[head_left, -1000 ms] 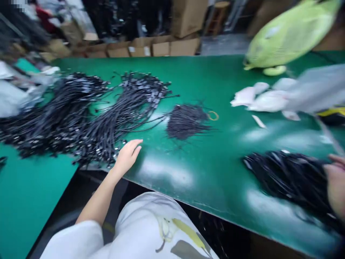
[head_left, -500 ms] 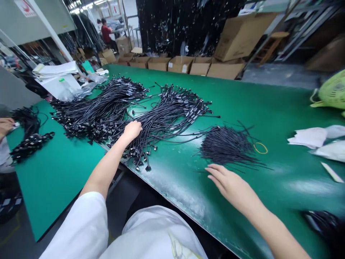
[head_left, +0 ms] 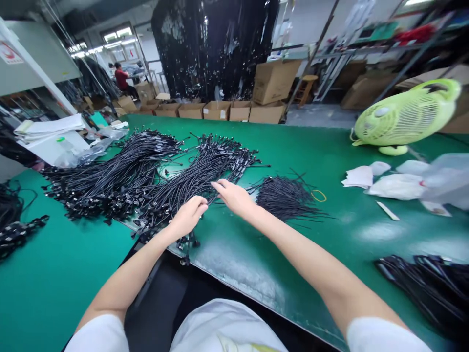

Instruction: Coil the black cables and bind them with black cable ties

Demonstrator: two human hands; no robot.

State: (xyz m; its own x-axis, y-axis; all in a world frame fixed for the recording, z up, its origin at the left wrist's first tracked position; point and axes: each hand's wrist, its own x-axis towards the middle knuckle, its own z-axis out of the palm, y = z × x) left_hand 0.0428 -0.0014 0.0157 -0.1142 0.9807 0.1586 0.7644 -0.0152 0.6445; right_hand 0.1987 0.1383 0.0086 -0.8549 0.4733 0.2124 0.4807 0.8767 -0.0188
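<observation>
Black cables [head_left: 194, 176] lie in a pile beneath our hands. Our left hand [head_left: 188, 215] curls partly closed over the pile's near right side; our right hand [head_left: 234, 195], fingers loosely bent, is at its right edge. We cannot tell whether either grips a cable. Pale tags [head_left: 241, 165] at the pile's far end are too small for us to read. Thin black strands [head_left: 284, 198] lie right of the pile.

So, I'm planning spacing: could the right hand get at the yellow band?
Probably yes. The pile of thin black strips lies between the right hand and the yellow band, but it looks low, and nothing seems to cover the band.
</observation>
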